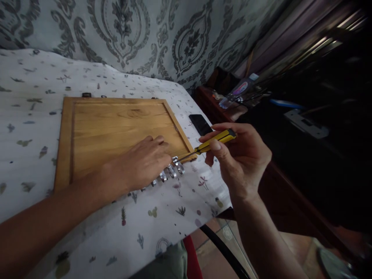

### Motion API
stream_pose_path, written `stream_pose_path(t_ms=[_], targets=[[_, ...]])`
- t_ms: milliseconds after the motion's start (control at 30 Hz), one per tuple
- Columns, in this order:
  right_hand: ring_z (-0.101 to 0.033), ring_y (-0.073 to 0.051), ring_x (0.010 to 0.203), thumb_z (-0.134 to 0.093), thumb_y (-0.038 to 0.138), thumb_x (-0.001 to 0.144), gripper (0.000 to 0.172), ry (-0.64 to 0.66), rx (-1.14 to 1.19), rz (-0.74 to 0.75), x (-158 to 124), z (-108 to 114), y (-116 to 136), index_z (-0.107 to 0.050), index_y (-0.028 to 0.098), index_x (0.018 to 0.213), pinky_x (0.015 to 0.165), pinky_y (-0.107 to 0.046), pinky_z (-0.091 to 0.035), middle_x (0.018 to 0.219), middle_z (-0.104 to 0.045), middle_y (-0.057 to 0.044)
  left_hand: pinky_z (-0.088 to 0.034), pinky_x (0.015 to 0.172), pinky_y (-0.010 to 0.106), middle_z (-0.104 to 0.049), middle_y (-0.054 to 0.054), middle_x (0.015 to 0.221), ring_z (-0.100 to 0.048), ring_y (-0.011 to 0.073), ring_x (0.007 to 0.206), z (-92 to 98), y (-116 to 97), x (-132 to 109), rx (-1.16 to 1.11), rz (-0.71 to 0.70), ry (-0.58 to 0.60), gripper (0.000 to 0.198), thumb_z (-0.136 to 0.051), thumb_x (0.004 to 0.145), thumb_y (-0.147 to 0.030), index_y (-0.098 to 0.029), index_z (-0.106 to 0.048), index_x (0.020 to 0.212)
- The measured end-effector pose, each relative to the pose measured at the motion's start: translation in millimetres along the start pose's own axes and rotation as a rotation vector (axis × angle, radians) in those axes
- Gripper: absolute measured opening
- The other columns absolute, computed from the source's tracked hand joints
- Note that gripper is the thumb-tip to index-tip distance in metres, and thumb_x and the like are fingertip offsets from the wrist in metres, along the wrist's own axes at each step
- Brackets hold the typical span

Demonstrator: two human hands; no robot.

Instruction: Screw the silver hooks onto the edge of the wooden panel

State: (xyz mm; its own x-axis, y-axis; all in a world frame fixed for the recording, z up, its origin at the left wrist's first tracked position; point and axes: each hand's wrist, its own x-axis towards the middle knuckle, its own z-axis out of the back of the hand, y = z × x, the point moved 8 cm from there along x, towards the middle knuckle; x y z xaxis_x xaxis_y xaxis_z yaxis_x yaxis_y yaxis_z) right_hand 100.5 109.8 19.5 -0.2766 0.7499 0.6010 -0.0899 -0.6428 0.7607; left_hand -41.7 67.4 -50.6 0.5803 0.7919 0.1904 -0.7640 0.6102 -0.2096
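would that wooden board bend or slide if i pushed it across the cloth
Probably stiff: the wooden board looks like a solid framed panel lying flat. It may drag the tablecloth and bunch it rather than glide. The metal hooks along its near edge could snag the cloth.

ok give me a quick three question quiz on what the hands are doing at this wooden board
1. True or false: the right hand holds a yellow-handled screwdriver in its fingers.
2. Pick one: the left hand lies flat on A) the wooden board, B) a plate, C) a laptop.
3. Fill the gap: the screwdriver's tip is at the end of a row of metal ____ along the board's near edge.

Key
1. True.
2. A.
3. hooks.
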Motion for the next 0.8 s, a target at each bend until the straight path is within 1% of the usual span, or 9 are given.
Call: stream_pose_path(t_ms=[100, 200, 267, 400, 500, 600, 667, 733, 800], targets=[[-0.061, -0.010, 0.047, -0.084, 0.041, 0.085, 0.023, 0.026, 0.013, -0.060, -0.4, -2.3, -2.4, -0.072, 0.024, 0.096, 0.041, -0.025, -0.052, 0.086, -0.078, 0.000, -0.034, 0.083, 0.040, -0.060, 0.007, 0.091, -0.050, 0.0265, 0.100, 0.1, -1.4, -1.0, 0.006, -0.007, 0.025, 0.025, -0.048, 0.100, -0.011, -0.018, -0.072, 0.096], [-0.063, -0.011, 0.046, -0.084, 0.043, 0.084, 0.025, 0.068, 0.039, -0.124, -0.2, -4.4, -5.6, -0.071, 0.023, 0.092, 0.044, -0.026, -0.055, 0.080, -0.077, 0.000, -0.035, 0.084, 0.040, -0.062, 0.008, 0.094, -0.051, 0.0268, 0.101, 0.4, -1.6, -1.8, 0.014, 0.003, 0.015, 0.025, -0.048, 0.100, -0.011, -0.018, -0.073, 0.099], [-0.064, -0.011, 0.047, -0.085, 0.042, 0.084, 0.026, 0.088, 0.045, -0.155, 0.4, -4.2, -7.1, -0.072, 0.023, 0.095, 0.046, -0.026, -0.056, 0.078, -0.077, 0.001, -0.036, 0.087, 0.040, -0.063, 0.008, 0.094, -0.052, 0.0275, 0.103, 0.0, -0.6, -1.7, 0.023, 0.015, 0.007, 0.025, -0.049, 0.099, -0.010, -0.018, -0.073, 0.100], [-0.067, -0.012, 0.052, -0.083, 0.039, 0.087, 0.027, 0.136, 0.058, -0.175, 0.6, -4.8, -7.0, -0.074, 0.023, 0.108, 0.051, -0.028, -0.060, 0.088, -0.079, -0.001, -0.037, 0.087, 0.042, -0.062, 0.009, 0.093, -0.053, 0.0289, 0.104, -2.7, -0.5, -0.2, 0.015, -0.003, 0.046, 0.026, -0.047, 0.100, -0.011, -0.018, -0.073, 0.100], [-0.063, -0.010, 0.049, -0.085, 0.040, 0.084, 0.022, 0.136, 0.051, -0.178, -0.2, -5.6, -6.5, -0.076, 0.023, 0.094, 0.045, -0.026, -0.056, 0.086, -0.077, 0.000, -0.037, 0.084, 0.041, -0.062, 0.009, 0.095, -0.053, 0.0281, 0.103, -0.5, -0.8, 0.5, 0.009, -0.002, 0.043, 0.027, -0.046, 0.100, -0.011, -0.018, -0.072, 0.096], [-0.058, -0.008, 0.044, -0.088, 0.041, 0.080, 0.024, 0.111, 0.054, -0.177, -0.6, -6.7, -6.7, -0.074, 0.023, 0.084, 0.039, -0.023, -0.049, 0.081, -0.075, 0.001, -0.039, 0.085, 0.040, -0.062, 0.008, 0.094, -0.054, 0.0271, 0.102, 1.6, -2.1, 0.5, 0.024, 0.009, 0.042, 0.028, -0.046, 0.101, -0.011, -0.018, -0.072, 0.095], [-0.058, -0.008, 0.043, -0.088, 0.043, 0.079, 0.027, 0.096, 0.068, -0.182, -0.2, -7.0, -8.2, -0.070, 0.023, 0.083, 0.038, -0.023, -0.049, 0.078, -0.075, 0.001, -0.040, 0.086, 0.041, -0.063, 0.008, 0.095, -0.054, 0.0272, 0.103, 1.5, -2.0, 0.4, 0.034, 0.024, 0.052, 0.029, -0.046, 0.101, -0.011, -0.018, -0.073, 0.095], [-0.059, -0.009, 0.043, -0.088, 0.044, 0.080, 0.029, 0.106, 0.085, -0.198, 0.5, -7.2, -11.0, -0.069, 0.023, 0.088, 0.040, -0.023, -0.051, 0.075, -0.074, 0.002, -0.041, 0.087, 0.041, -0.065, 0.008, 0.095, -0.055, 0.0273, 0.104, 2.0, -1.3, 0.5, 0.032, 0.036, 0.045, 0.026, -0.049, 0.100, -0.011, -0.019, -0.073, 0.095], [-0.062, -0.011, 0.046, -0.086, 0.045, 0.081, 0.034, 0.141, 0.105, -0.214, 1.1, -7.6, -13.9, -0.070, 0.024, 0.102, 0.044, -0.025, -0.054, 0.077, -0.075, 0.002, -0.042, 0.088, 0.040, -0.066, 0.008, 0.097, -0.056, 0.0274, 0.104, 2.3, -1.9, 0.8, 0.028, 0.023, 0.029, 0.022, -0.052, 0.098, -0.012, -0.020, -0.072, 0.094]])
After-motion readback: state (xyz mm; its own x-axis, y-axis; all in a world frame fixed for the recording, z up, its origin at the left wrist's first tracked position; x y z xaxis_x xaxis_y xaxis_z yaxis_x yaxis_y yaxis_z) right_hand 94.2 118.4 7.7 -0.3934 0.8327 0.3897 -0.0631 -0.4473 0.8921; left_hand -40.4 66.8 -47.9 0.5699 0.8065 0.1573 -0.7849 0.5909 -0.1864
